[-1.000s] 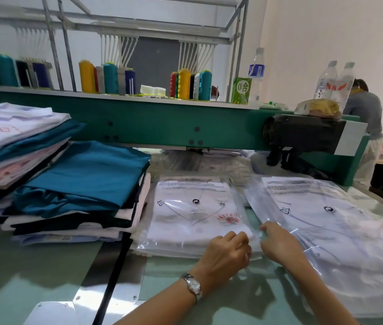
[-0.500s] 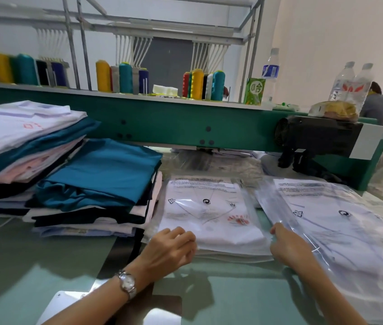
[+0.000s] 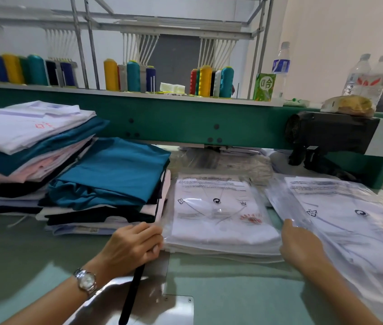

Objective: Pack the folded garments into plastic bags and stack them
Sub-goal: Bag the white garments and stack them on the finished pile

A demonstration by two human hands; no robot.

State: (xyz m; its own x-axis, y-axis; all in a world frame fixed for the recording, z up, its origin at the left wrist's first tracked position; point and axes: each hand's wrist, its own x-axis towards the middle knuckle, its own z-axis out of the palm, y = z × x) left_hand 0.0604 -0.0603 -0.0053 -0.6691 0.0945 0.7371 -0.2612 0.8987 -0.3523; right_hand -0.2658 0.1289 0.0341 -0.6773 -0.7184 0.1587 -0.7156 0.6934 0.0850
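Beside bagged stack (image 3: 221, 221), curled left hand (image 3: 134, 245).

Left hand (image 3: 136, 245) now apart from the right hand (image 3: 303, 245), at the near-left corner of the bagged stack (image 3: 221, 221)

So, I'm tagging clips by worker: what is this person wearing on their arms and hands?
No sleeves and no gloves are in view. The left hand has a silver metal-link wristwatch with a round pale face at its wrist. The right hand and its wrist carry nothing that shows.
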